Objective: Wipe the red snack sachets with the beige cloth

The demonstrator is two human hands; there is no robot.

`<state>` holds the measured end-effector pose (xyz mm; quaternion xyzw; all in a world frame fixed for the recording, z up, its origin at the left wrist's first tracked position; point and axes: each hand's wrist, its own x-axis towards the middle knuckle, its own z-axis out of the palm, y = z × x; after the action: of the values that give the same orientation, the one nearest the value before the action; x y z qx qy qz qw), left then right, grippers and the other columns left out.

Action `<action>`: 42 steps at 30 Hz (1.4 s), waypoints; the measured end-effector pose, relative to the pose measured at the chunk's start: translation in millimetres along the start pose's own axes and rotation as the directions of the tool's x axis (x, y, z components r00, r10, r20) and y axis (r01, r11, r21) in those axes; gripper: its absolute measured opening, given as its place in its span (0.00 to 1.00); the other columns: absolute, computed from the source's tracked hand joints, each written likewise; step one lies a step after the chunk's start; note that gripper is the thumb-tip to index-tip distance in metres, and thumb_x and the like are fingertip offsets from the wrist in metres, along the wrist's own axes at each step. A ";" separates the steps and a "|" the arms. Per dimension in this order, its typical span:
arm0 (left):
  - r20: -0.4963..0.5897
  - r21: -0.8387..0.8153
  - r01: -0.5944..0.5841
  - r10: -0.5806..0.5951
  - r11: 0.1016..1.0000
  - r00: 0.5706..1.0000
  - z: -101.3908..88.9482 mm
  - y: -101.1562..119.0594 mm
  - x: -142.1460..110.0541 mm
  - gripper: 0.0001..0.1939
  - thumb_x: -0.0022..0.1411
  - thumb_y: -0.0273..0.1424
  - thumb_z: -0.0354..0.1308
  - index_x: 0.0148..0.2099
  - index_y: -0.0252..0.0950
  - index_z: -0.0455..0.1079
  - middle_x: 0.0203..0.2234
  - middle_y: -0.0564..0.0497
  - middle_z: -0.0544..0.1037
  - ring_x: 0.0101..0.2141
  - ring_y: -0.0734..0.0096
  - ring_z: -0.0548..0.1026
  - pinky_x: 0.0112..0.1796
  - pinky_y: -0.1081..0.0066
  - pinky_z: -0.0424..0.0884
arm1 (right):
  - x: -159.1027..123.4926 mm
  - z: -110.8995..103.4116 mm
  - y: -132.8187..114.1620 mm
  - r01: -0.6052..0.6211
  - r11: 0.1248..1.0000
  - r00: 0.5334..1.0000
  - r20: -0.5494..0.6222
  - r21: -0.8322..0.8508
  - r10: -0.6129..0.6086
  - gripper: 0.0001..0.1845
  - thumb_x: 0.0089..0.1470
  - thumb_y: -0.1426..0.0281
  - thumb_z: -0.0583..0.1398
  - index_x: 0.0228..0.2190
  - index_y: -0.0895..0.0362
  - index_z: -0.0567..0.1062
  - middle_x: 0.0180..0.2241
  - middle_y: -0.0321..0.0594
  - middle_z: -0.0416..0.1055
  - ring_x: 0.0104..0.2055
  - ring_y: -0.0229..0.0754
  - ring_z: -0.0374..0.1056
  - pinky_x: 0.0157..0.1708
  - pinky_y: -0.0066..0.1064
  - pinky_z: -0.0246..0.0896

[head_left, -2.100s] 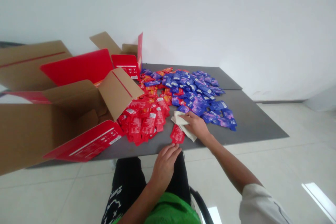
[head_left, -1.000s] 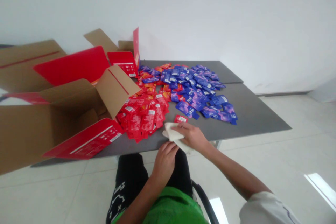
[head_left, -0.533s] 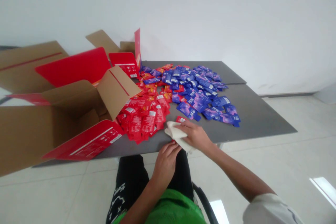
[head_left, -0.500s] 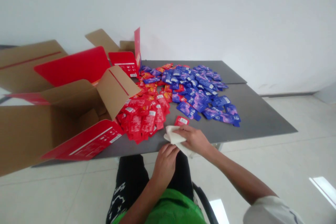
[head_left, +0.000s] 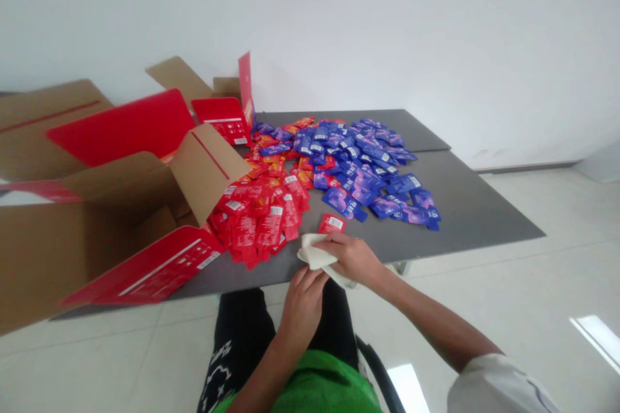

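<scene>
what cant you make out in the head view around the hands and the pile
Head view only:
- White cloth: the part under the right hand is hidden.
- Red sachet: its print is too small to read.
- Cardboard box: cut off by the left edge, and its flaps hide part of the inside.
- Lower blue sachets: hidden by those on top.

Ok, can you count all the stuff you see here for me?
grey table: one, grey, in front of the person
cardboard box: one or two, brown and red, open, at the table's left
red sachets: many, red, heaped beside the box
blue sachets: many, blue and purple, heaped right of the red
lone red sachet: one, red, apart, just beyond the cloth
white cloth: one, white, under the right hand
right hand: one, bare, on the cloth
left hand: one, bare, just below the cloth
</scene>
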<state>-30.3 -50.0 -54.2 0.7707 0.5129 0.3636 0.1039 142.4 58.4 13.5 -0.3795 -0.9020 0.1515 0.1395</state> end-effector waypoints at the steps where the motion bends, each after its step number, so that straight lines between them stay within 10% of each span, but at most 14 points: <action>1: 0.001 -0.001 -0.001 0.001 1.000 1.000 -0.3 0.0 0.0 0.21 0.70 0.21 0.48 0.60 0.40 0.73 0.51 0.45 0.80 0.53 0.59 0.75 0.55 0.53 0.75 | -1.2 2.1 0.4 -0.005 1.000 1.000 0.011 0.004 0.005 0.23 0.61 0.71 0.62 0.57 0.47 0.76 0.53 0.39 0.75 0.50 0.42 0.74 0.47 0.26 0.67; 8: -0.012 -0.009 -0.019 0.019 1.000 1.000 -2.0 1.5 0.8 0.21 0.72 0.20 0.47 0.60 0.38 0.71 0.55 0.46 0.78 0.56 0.60 0.74 0.57 0.54 0.74 | 41.6 -23.9 37.1 -0.199 0.967 0.980 -0.063 -0.161 0.191 0.22 0.62 0.72 0.60 0.57 0.51 0.76 0.52 0.45 0.75 0.49 0.45 0.75 0.46 0.28 0.68; 15: -0.007 0.000 -0.007 0.007 1.000 1.000 -1.6 1.7 1.0 0.21 0.71 0.20 0.48 0.60 0.39 0.72 0.51 0.46 0.80 0.53 0.59 0.75 0.55 0.54 0.75 | 5.7 -5.7 -0.2 0.008 1.000 0.999 0.040 -0.006 -0.007 0.24 0.60 0.72 0.61 0.57 0.47 0.76 0.54 0.41 0.75 0.50 0.43 0.74 0.47 0.27 0.68; 22: -0.012 -0.015 -0.018 0.018 1.000 1.000 -3.9 1.3 2.3 0.20 0.72 0.21 0.47 0.59 0.38 0.72 0.55 0.46 0.78 0.56 0.61 0.74 0.57 0.56 0.73 | 43.4 -22.7 40.8 -0.181 0.975 0.982 -0.070 -0.130 0.173 0.22 0.61 0.72 0.61 0.56 0.53 0.77 0.49 0.44 0.76 0.48 0.46 0.75 0.46 0.29 0.68; 30: -0.028 -0.022 0.018 -0.019 1.000 0.999 -2.4 3.0 3.2 0.20 0.70 0.21 0.50 0.58 0.39 0.73 0.49 0.47 0.80 0.52 0.60 0.75 0.55 0.55 0.74 | -1.1 -3.1 4.1 -0.006 1.000 0.999 0.043 0.025 0.005 0.22 0.62 0.70 0.61 0.57 0.47 0.76 0.54 0.42 0.75 0.51 0.43 0.74 0.47 0.28 0.68; 37: -0.036 -0.041 0.001 -0.002 0.999 0.999 -3.0 2.5 4.0 0.20 0.70 0.20 0.50 0.59 0.39 0.72 0.53 0.47 0.79 0.54 0.62 0.74 0.56 0.57 0.73 | 41.5 -23.9 37.3 -0.165 0.976 0.986 -0.035 -0.140 0.162 0.23 0.61 0.73 0.61 0.57 0.52 0.76 0.51 0.44 0.75 0.47 0.45 0.75 0.44 0.29 0.68; 42: -0.033 -0.021 0.012 -0.012 1.000 0.999 -1.2 1.8 1.9 0.18 0.70 0.21 0.51 0.57 0.38 0.73 0.51 0.46 0.79 0.53 0.60 0.74 0.55 0.56 0.73 | 13.5 -15.4 11.3 -0.013 0.999 0.999 -0.044 -0.044 0.011 0.25 0.62 0.72 0.60 0.60 0.50 0.73 0.53 0.43 0.74 0.49 0.44 0.74 0.46 0.28 0.67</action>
<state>-29.4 -49.4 -51.5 0.7603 0.5153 0.3811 0.1056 146.2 78.3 25.1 -0.3911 -0.8995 0.1241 0.1501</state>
